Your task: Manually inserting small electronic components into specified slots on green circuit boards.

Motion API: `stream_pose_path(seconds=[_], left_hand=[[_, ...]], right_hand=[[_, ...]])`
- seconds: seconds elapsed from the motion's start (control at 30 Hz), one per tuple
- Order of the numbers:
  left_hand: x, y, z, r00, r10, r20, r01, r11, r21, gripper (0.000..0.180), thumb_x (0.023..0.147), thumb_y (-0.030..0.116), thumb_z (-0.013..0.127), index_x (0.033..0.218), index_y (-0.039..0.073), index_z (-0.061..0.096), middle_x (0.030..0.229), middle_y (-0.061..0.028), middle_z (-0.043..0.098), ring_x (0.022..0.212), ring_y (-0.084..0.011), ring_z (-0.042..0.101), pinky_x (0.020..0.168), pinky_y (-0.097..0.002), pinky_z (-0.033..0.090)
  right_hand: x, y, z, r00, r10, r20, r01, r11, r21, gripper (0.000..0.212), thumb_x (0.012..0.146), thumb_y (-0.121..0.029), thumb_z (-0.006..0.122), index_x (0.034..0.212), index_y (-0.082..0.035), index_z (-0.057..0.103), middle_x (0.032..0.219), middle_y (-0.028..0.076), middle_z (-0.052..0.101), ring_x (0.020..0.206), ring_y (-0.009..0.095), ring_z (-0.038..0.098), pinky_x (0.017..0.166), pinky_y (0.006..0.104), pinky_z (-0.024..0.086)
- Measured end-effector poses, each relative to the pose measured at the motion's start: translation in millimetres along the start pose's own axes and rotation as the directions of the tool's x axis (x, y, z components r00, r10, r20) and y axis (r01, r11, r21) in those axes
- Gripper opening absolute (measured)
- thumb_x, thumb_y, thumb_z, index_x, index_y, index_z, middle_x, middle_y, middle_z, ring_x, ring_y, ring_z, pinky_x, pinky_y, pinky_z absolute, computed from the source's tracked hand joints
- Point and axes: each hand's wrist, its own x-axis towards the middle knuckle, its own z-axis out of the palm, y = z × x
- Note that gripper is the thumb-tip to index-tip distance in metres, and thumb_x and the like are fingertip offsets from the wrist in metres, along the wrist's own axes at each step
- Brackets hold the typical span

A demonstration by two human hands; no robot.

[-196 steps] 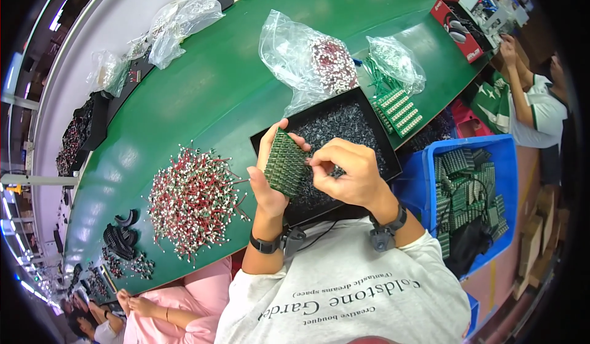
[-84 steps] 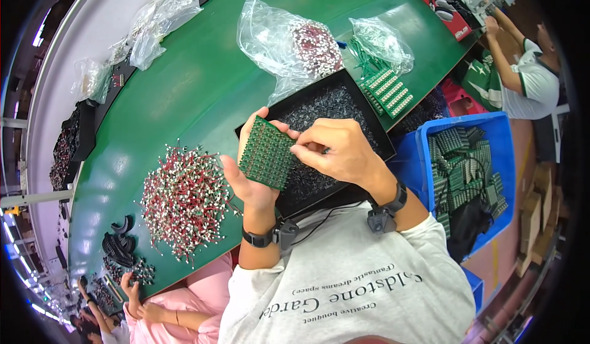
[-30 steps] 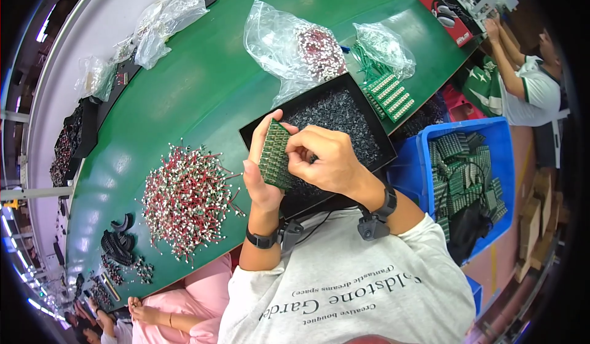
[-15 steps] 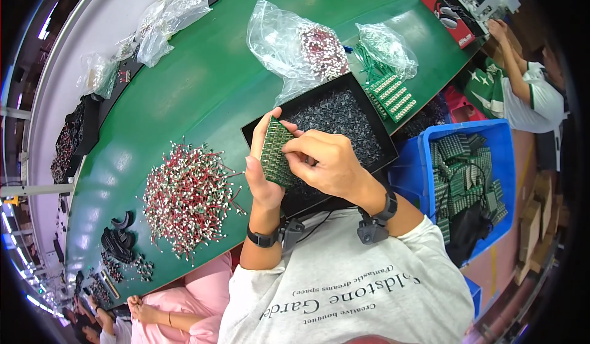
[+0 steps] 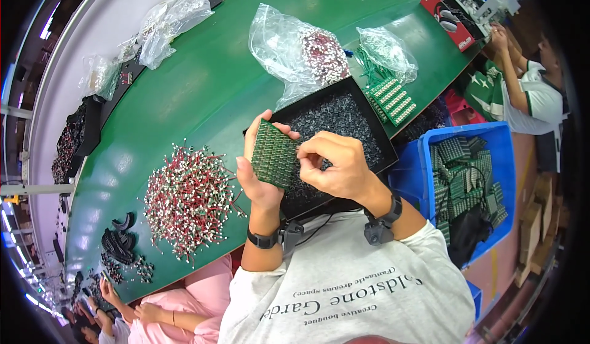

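My left hand (image 5: 260, 191) grips a green circuit board panel (image 5: 274, 154) by its edges, tilted up over the tray, its face covered in rows of small parts. Beside the panel's right edge, my right hand (image 5: 338, 164) is closed in a pinch; whatever sits between its fingertips is too small to make out. Beneath both hands lies a black tray (image 5: 386, 163) filled with many tiny dark pieces (image 5: 348, 121). Left of my left hand, a pile of red wires with white connectors (image 5: 187, 201) spreads over the green table (image 5: 203, 92).
Clear plastic bags (image 5: 273, 43) and stacked green panels (image 5: 393, 101) lie behind the tray. To the right stands a blue bin (image 5: 424, 159) of circuit boards. Black curved parts (image 5: 118, 242) rest at the table's left. Co-workers sit at lower left (image 5: 184, 301) and far right (image 5: 522, 101).
The panel has turned so more of its face shows. My right hand has shifted slightly right, from over the panel to beside its edge. The lower-left co-worker has raised a hand.
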Motion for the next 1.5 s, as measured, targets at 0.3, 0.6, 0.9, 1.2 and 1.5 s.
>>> stream_pose_path(seconds=[0.3,0.6,0.9,1.2,1.5], left_hand=[[-1,2,1,0.999,-0.031,0.029,0.03,0.999,0.027,0.099,0.089,0.077,0.034,0.145,-0.004,0.038,0.115,-0.0155,0.058,0.104,-0.025,0.06,0.092,-0.0381,0.049],[-2,1,1,0.999,-0.013,0.048,0.009,0.996,0.087,0.1,0.09,0.078,0.032,0.144,-0.006,0.037,0.115,-0.0194,0.06,0.106,-0.0291,0.061,0.096,-0.0405,0.049],[-2,1,2,0.999,-0.022,0.046,0.017,0.993,0.115,0.104,0.088,0.08,0.035,0.144,-0.007,0.037,0.115,-0.0196,0.059,0.106,-0.0297,0.061,0.096,-0.0415,0.049],[-2,1,0,0.999,-0.007,0.033,0.005,0.997,0.071,0.101,0.089,0.079,0.034,0.145,-0.005,0.037,0.116,-0.017,0.057,0.106,-0.027,0.061,0.092,-0.0387,0.051],[-2,0,0,0.998,-0.043,0.04,0.041,0.997,0.061,0.102,0.089,0.08,0.033,0.145,-0.005,0.037,0.114,-0.0178,0.06,0.107,-0.0305,0.062,0.096,-0.0427,0.05]], right_hand=[[5,-2,-1,0.997,-0.046,0.06,0.052,0.995,-0.088,0.016,0.076,-0.001,0.079,0.088,-0.004,0.07,0.071,0.007,0.063,0.059,0.022,0.063,0.055,0.0326,0.051],[7,-6,12,0.988,-0.146,0.04,0.148,0.988,-0.036,0.02,0.074,0.005,0.075,0.092,-0.003,0.071,0.081,0.01,0.068,0.067,0.026,0.068,0.061,0.0329,0.056],[1,-4,16,0.997,-0.078,0.006,0.078,0.997,0.006,0.017,0.074,0.005,0.074,0.088,-0.002,0.069,0.076,0.009,0.067,0.063,0.02,0.067,0.057,0.0305,0.054],[-4,6,0,0.999,0.048,-0.003,-0.048,0.997,0.064,0.014,0.071,0.005,0.071,0.083,0.0,0.066,0.074,0.007,0.066,0.058,0.012,0.065,0.054,0.0259,0.052],[6,-8,6,0.993,-0.108,0.048,0.108,0.994,0.002,0.013,0.074,0.002,0.076,0.084,-0.003,0.07,0.077,0.008,0.067,0.063,0.019,0.066,0.054,0.0305,0.052]])
